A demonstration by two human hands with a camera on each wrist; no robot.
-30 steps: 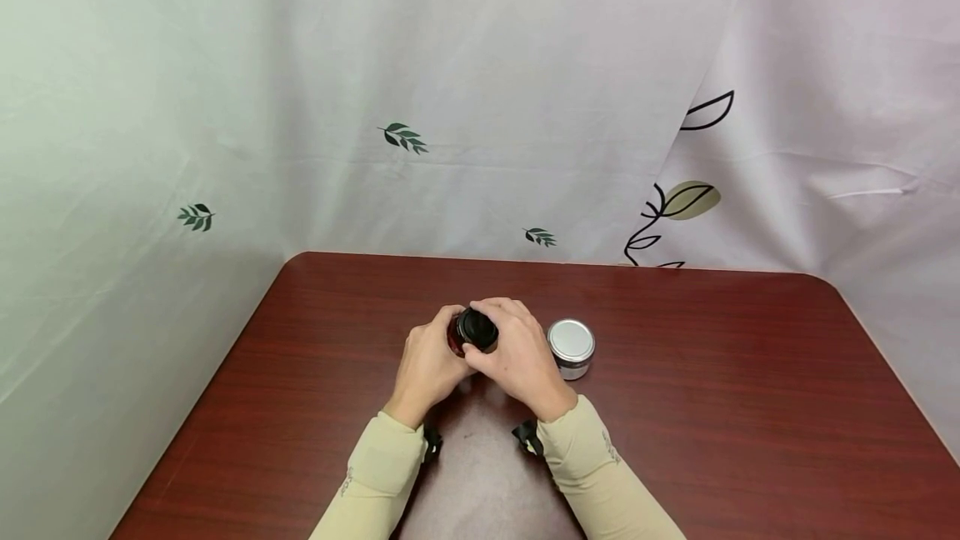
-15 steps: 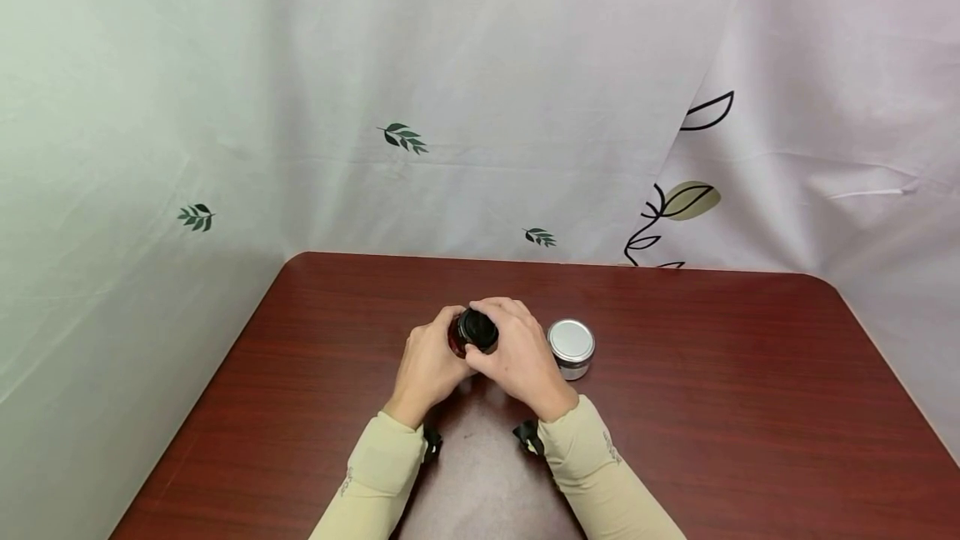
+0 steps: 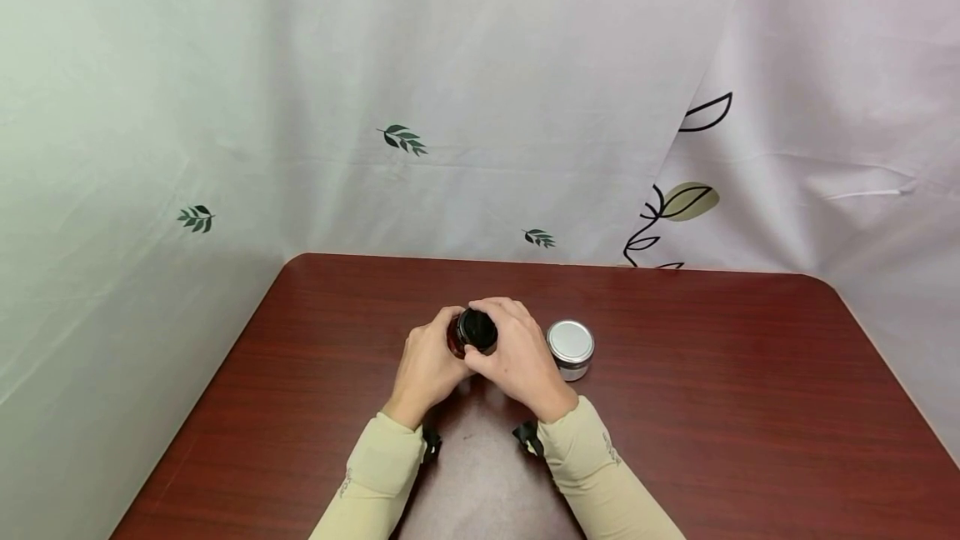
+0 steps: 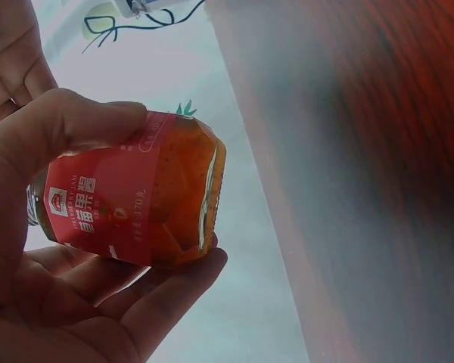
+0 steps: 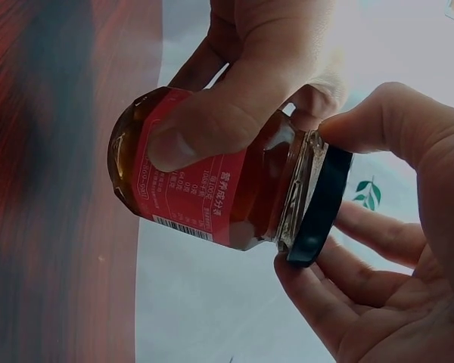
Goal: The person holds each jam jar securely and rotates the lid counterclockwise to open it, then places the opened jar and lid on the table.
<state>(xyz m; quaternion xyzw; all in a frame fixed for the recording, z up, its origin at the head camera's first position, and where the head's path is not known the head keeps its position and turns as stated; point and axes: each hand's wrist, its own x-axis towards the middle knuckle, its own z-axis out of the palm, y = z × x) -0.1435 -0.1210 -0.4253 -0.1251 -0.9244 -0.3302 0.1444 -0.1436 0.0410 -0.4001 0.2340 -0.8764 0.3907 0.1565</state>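
Note:
A glass jam jar with a red label (image 4: pixel 106 200) is held above the table in both hands. My left hand (image 3: pixel 427 365) grips its body, with the thumb across the label and fingers underneath. Around the black lid (image 5: pixel 323 204) curl the thumb and fingers of my right hand (image 3: pixel 521 357). The lid sits at a slant on the jar's mouth, and glass thread shows along its edge in the right wrist view. Orange-red jam fills the jar (image 5: pixel 181 170). From the head view, the hands cover most of the jar.
Just right of my right hand, a short jar with a silver lid (image 3: pixel 571 344) stands on the reddish-brown table (image 3: pixel 720 407). A pale curtain with leaf prints (image 3: pixel 480 90) hangs behind the table's far edge.

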